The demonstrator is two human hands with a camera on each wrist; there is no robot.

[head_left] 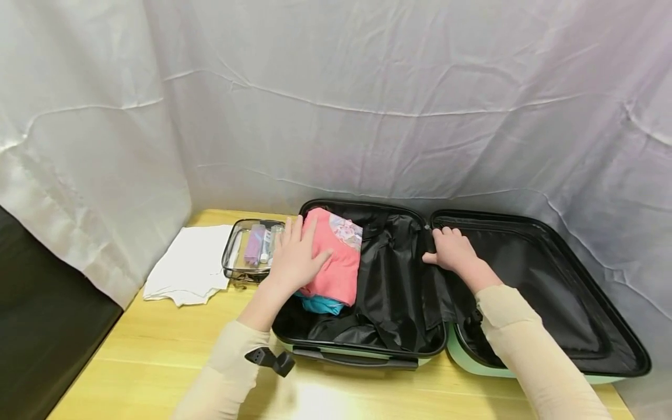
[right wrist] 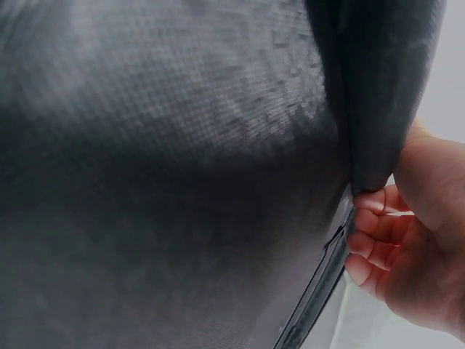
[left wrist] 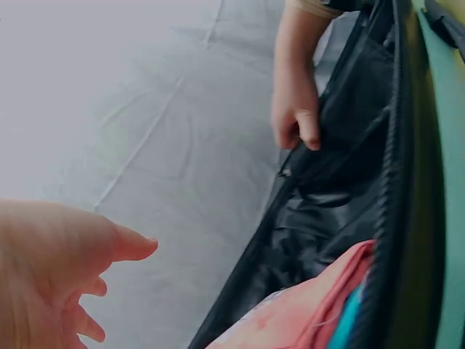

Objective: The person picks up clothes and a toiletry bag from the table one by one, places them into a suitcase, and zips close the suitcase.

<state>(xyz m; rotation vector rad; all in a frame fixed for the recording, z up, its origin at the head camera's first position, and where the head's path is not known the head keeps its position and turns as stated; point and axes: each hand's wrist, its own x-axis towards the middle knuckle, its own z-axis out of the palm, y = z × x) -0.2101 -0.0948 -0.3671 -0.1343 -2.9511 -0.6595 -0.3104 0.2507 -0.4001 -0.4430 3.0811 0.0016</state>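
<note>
A green suitcase with black lining lies open on the table. A folded pink garment (head_left: 336,265), with a patterned patch at its top corner, rests in the left half. Turquoise cloth (head_left: 321,304) shows beneath it. My left hand (head_left: 296,256) is over the garment's left side with its fingers spread; in the left wrist view it holds nothing. At the middle of the suitcase my right hand (head_left: 452,249) grips the edge of a black fabric flap (head_left: 434,291). In the right wrist view its fingers (right wrist: 374,236) curl at the flap's edge, with the thumb hidden.
Left of the suitcase stands a clear pouch (head_left: 236,269) with black edging, holding a purple item (head_left: 254,244) and small bottles. Folded white cloth (head_left: 189,262) lies farther left on the wooden table (head_left: 142,361). The suitcase's other half (head_left: 530,286) spreads to the right. Grey curtain (head_left: 367,116) hangs behind.
</note>
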